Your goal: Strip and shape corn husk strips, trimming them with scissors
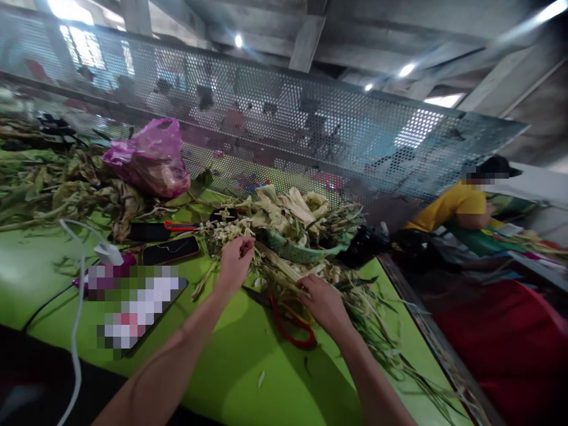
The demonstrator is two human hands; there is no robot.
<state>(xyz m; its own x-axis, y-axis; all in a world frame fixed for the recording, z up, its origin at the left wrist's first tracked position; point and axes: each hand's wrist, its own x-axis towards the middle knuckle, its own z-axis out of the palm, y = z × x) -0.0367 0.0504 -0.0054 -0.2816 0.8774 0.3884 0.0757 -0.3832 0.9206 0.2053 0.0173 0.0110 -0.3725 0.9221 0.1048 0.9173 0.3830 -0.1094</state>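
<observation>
At a green bench (222, 367) beside a perforated metal screen (266, 106), two bare hands reach into a heap of dried husks (302, 210); the left hand (236, 260) curls its fingers toward the thumb at the near left edge of the pile, though whether a scrap is pinched there cannot be told; the right hand (323, 302) bends its fingers down onto pale strips (288, 269) at the front, and its hidden fingertips leave any grip uncertain. The heap rises in and around a speckled green tray (306, 254), whose rim probably holds part of the loose matter together; it lies straight ahead, presumably so that both hands can work it without stretching. Red-handled scissors (279, 325) rest between the forearms, their loops turned toward the wearer, seemingly for a quick pick-up; a phone (171, 251) lies to the left, near a white plug (109, 254), likely set aside from the litter. Behind it sits a pink plastic bag (153, 157); at far right, a person in yellow (461, 204) leans over another surface.
</observation>
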